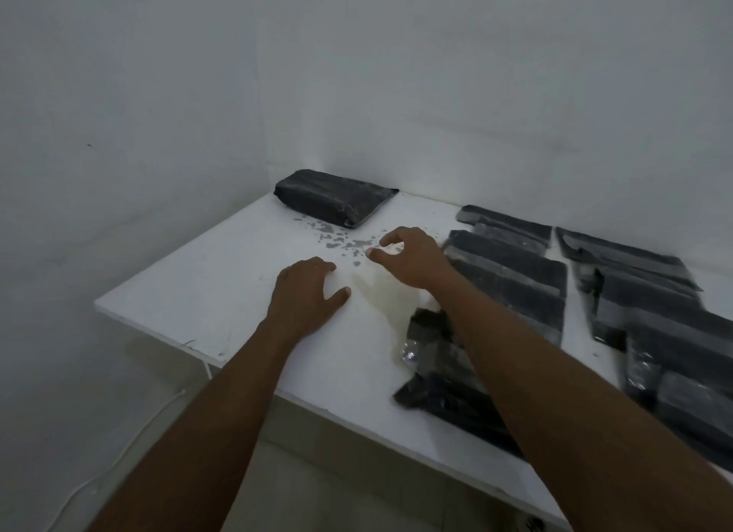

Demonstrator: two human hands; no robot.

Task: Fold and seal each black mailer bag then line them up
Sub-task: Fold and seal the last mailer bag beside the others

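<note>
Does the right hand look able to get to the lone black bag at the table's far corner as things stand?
Probably yes. The right hand holds nothing, and only bare table with grey flecks lies between it and the lone bag; the left hand is off that path.

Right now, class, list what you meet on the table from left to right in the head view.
Left hand, right hand, first column of black mailer bags, second column of black mailer bags. Lone far bag omitted: overlaps left hand.

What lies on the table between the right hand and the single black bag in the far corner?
Head view: between right hand and bag, only grey flecks on the white table.
</note>
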